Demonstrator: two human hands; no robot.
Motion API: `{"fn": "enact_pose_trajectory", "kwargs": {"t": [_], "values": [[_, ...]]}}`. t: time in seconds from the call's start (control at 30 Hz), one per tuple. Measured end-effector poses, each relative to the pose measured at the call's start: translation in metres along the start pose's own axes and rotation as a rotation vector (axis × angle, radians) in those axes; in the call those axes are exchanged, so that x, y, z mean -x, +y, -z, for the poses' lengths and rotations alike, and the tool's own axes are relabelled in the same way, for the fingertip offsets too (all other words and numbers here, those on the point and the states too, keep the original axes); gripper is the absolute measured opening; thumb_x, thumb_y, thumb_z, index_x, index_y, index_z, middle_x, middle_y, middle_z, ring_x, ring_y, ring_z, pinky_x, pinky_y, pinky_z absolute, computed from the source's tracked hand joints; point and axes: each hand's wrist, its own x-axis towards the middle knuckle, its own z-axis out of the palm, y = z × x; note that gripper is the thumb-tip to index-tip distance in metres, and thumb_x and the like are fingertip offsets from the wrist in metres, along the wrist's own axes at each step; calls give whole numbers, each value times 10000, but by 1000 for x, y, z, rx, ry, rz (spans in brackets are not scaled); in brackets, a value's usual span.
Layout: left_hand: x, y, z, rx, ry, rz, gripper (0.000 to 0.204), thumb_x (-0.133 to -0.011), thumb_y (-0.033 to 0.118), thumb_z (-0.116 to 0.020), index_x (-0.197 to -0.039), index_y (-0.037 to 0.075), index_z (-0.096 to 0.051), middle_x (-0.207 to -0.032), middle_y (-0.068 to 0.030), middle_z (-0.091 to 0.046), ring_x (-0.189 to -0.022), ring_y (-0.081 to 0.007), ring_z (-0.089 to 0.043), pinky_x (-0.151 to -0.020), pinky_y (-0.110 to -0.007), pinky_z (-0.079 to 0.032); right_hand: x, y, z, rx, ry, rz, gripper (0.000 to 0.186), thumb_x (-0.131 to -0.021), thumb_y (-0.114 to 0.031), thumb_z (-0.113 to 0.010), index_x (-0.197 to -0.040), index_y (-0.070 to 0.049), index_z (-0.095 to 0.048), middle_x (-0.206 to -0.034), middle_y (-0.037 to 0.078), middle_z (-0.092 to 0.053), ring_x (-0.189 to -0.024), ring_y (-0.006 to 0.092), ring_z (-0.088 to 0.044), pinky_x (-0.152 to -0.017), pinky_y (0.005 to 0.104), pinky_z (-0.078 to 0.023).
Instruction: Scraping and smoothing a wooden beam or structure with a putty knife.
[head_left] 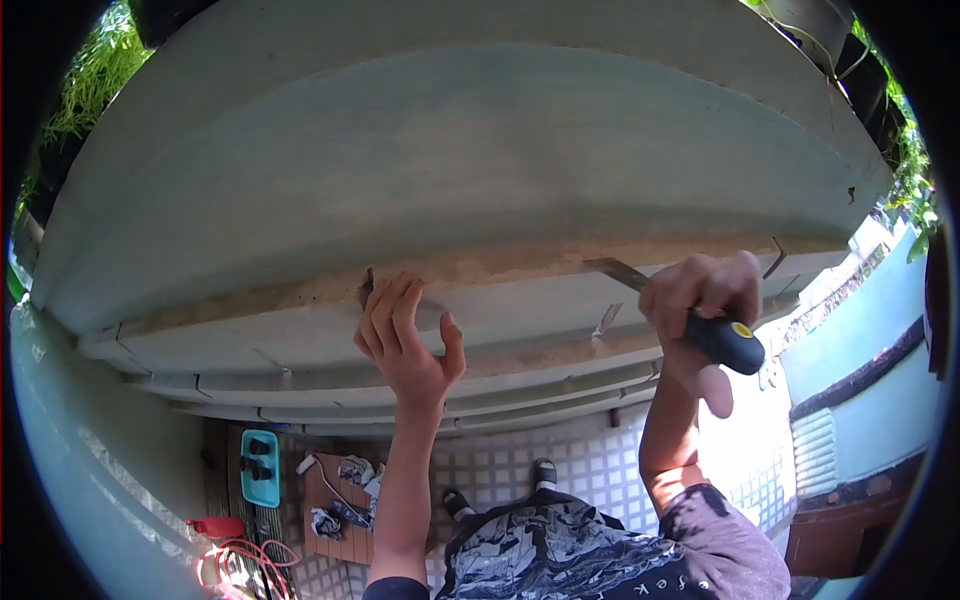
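Bare tan wood shows along the scraped edge of the pale green painted wall (450, 160). Left hand (405, 335) presses there, fingers together, thumb apart. Right hand (700, 300) clamps the black-handled metal scraper (690, 315), blade on that edge, open paving below.

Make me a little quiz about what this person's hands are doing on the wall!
1. True or false: the right hand grips a scraper with a black handle and a yellow end.
2. What does the left hand do? A) holds a brush B) rests open, fingers on the bare brown strip of the pale green wall C) grips a hose
3. Fill in: the scraper's metal blade points toward the person's ____.

Key: 1 true; 2 B; 3 left.
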Motion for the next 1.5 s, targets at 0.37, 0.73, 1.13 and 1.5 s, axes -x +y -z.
{"fn": "enact_pose_trajectory", "kwargs": {"t": [0.37,0.73,1.13,1.5], "values": [[5,-22,-42,-23,310,-148,516,-976,519,-359,-1180,83,-546,-1187,-89,-582,-1142,-302,-499,-977,-432,-276,20,15,2,376,139,76,217,-938,-116,-555,-829,-122,-368,-502,-10,-420,-372,92,-358,-350,234,-303],[1,-22,-34,-23,291,-102,489,-981,494,-364,-1152,77,-552,-1189,-83,-569,-1134,-301,-496,-973,-431,-274,-17,-12,-5,-10,283,-71,279,-928,3,-526,-769,-98,-320,-496,8,-371,-367,73,-334,-322,260,-227],[-2,-13,-31,-35,261,-135,498,-997,488,-374,-1183,57,-539,-1188,-90,-567,-1144,-315,-487,-969,-425,-282,4,-16,-3,-234,204,-1,175,-949,-18,-503,-901,-102,-358,-566,70,-496,-377,111,-395,-350,269,-336],[-2,-13,-28,-8,206,-130,528,-999,486,-381,-1201,30,-552,-1195,-110,-567,-1151,-331,-493,-962,-427,-310,-1,28,-22,301,97,71,336,-910,14,-544,-701,-89,-302,-482,-30,-350,-395,41,-311,-365,238,-210]]}}
